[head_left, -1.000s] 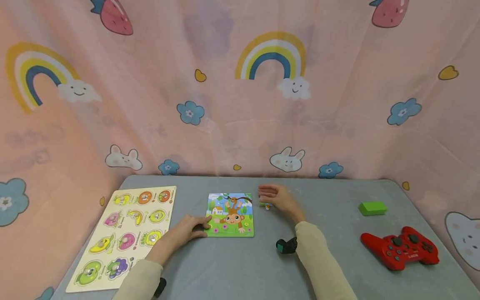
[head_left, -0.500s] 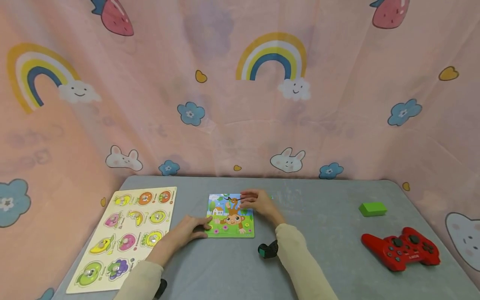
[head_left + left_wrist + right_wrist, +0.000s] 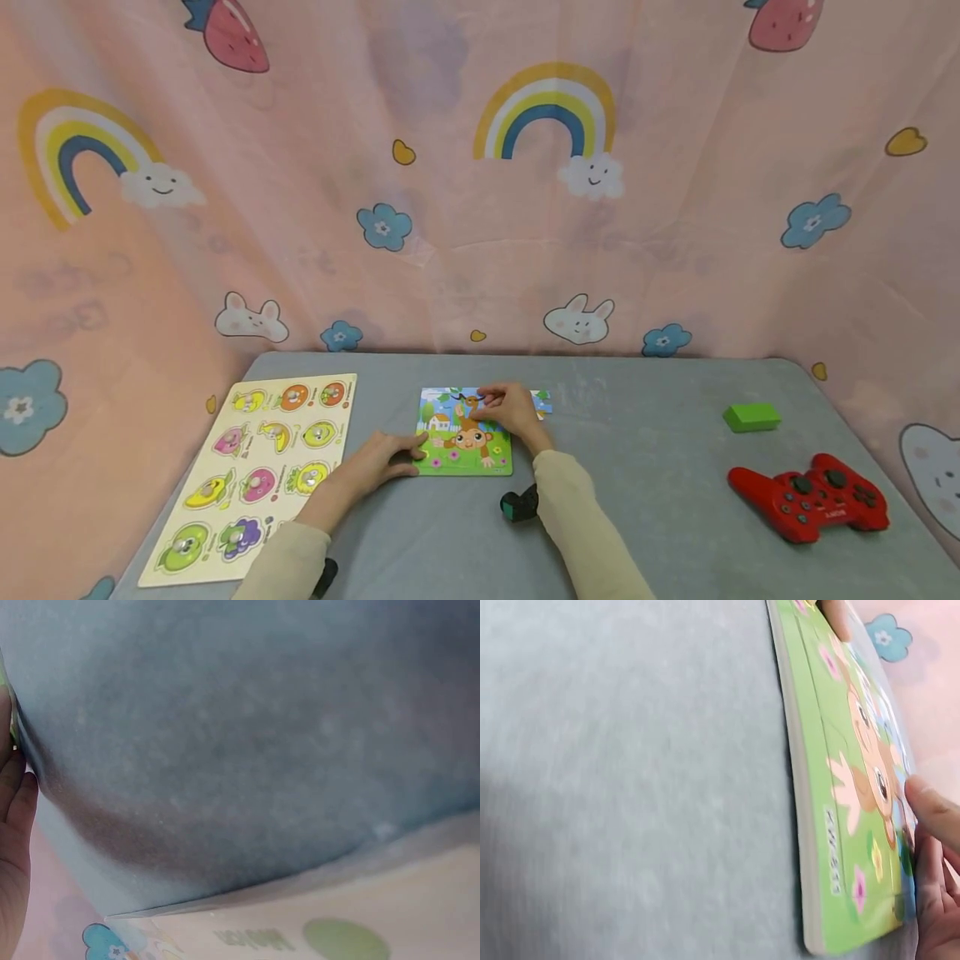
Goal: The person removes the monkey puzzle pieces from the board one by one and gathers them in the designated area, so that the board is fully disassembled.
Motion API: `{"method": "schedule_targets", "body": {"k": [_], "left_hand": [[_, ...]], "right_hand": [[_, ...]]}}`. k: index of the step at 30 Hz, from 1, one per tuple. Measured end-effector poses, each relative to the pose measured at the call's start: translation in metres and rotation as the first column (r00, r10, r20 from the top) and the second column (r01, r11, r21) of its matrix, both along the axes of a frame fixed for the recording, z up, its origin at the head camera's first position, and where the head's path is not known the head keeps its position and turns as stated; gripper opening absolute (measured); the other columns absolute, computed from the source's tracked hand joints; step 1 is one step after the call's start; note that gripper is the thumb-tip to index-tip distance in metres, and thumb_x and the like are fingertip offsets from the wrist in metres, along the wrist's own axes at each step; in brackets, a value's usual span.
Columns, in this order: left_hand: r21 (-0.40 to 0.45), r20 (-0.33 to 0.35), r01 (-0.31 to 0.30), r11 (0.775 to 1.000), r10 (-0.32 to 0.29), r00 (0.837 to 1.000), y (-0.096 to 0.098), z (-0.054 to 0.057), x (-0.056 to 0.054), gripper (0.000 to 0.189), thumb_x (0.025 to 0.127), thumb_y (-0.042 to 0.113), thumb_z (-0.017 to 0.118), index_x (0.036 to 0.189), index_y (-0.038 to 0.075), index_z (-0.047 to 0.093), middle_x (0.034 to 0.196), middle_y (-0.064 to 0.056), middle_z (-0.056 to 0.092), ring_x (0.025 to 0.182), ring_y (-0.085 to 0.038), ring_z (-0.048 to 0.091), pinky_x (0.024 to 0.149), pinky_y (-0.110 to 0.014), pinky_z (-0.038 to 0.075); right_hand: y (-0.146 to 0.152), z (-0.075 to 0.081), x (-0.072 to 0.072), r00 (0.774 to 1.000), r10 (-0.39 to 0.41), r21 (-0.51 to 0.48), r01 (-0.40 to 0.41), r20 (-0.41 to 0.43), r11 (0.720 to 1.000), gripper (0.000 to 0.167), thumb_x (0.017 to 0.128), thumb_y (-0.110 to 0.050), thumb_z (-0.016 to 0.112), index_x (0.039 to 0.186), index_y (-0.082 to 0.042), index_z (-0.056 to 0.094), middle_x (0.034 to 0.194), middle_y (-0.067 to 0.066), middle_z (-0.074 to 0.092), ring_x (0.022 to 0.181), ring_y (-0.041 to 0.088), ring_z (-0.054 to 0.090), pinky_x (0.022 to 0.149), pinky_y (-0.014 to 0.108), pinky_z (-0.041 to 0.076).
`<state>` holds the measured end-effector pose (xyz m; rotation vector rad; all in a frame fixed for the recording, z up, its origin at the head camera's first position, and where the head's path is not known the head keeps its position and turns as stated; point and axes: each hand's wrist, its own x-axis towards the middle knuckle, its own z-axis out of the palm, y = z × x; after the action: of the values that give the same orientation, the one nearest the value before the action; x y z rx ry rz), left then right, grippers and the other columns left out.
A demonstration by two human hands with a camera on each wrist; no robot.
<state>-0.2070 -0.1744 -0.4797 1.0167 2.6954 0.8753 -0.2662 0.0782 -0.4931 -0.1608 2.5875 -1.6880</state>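
A square jigsaw puzzle (image 3: pixel 450 462) with a monkey picture lies on the grey table, near its middle in the head view. My left hand (image 3: pixel 375 460) rests at its left edge, one finger on the picture and the thumb by the lower left corner. My right hand (image 3: pixel 513 408) is over the puzzle's upper right, thumb and fingers bent together as if pinching a puzzle piece, mostly hidden by the hand. Just right of the board, partly behind that hand, lies a loose blue-green puzzle piece (image 3: pixel 542 402). The right wrist view shows the right thumb (image 3: pixel 934 814) against the picture.
A cream fruit peg board (image 3: pixel 247 475) lies on the left of the table. A green block (image 3: pixel 752 417) and a red game controller (image 3: pixel 813 500) lie on the right. A pink patterned curtain (image 3: pixel 480 250) hangs behind the table.
My right hand has moved left from the loose piece beside the board onto the puzzle's upper right, and its fingers have bent. The left hand has stayed at the left edge.
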Motion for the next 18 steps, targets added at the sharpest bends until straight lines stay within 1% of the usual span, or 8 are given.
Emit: {"method": "schedule_targets", "body": {"k": [4,7,10,14,18], "left_hand": [[-0.009,0.007,-0.011,1.000,0.011,1.000,0.0004,0.0014,-0.0001,0.042,0.088,0.015,0.069,0.126,-0.003,0.061,0.110,-0.004,0.070,0.108,-0.021,0.062,0.091,-0.040,0.049],[-0.012,0.016,-0.020,1.000,0.020,1.000,0.0009,0.0020,0.0000,0.040,0.088,0.015,0.069,0.124,-0.001,0.062,0.114,-0.006,0.069,0.111,-0.022,0.061,0.092,-0.041,0.049],[-0.018,0.028,-0.027,0.999,0.027,0.999,0.0008,0.0016,-0.0001,0.042,0.088,0.015,0.069,0.126,-0.002,0.061,0.112,-0.004,0.070,0.111,-0.021,0.061,0.093,-0.041,0.049],[-0.030,0.035,-0.031,0.999,0.032,0.999,0.0007,0.0009,-0.0001,0.046,0.088,0.016,0.069,0.129,-0.003,0.058,0.107,-0.001,0.071,0.110,-0.020,0.062,0.093,-0.041,0.049],[-0.027,0.027,-0.025,0.999,0.026,0.999,0.0000,0.0001,-0.0003,0.047,0.088,0.015,0.069,0.129,-0.004,0.057,0.106,-0.001,0.072,0.109,-0.020,0.062,0.093,-0.041,0.049]], "right_hand": [[-0.0029,0.0010,0.0016,1.000,-0.020,0.025,0.020,-0.004,0.999,0.033,0.072,-0.003,0.083,0.103,0.004,0.072,0.081,0.010,0.065,0.064,0.010,0.056,0.064,0.028,0.053],[-0.0036,0.0032,0.0025,0.999,-0.026,0.014,0.026,0.023,1.000,0.034,0.073,-0.002,0.082,0.104,0.003,0.072,0.082,0.009,0.064,0.064,0.011,0.055,0.064,0.028,0.052],[-0.0048,0.0051,0.0022,0.999,-0.023,0.014,0.022,0.048,1.000,0.034,0.073,-0.001,0.082,0.105,0.003,0.072,0.080,0.008,0.062,0.062,0.010,0.053,0.062,0.025,0.050],[-0.0069,0.0067,0.0000,0.999,0.001,0.055,-0.003,0.048,0.998,0.034,0.071,-0.001,0.083,0.104,0.003,0.072,0.072,0.005,0.056,0.059,0.011,0.046,0.058,0.023,0.042],[-0.0089,0.0072,-0.0030,0.999,0.016,0.117,-0.019,0.032,0.993,0.036,0.070,-0.002,0.084,0.104,0.002,0.072,0.068,0.003,0.050,0.059,0.012,0.039,0.057,0.024,0.035]]}}
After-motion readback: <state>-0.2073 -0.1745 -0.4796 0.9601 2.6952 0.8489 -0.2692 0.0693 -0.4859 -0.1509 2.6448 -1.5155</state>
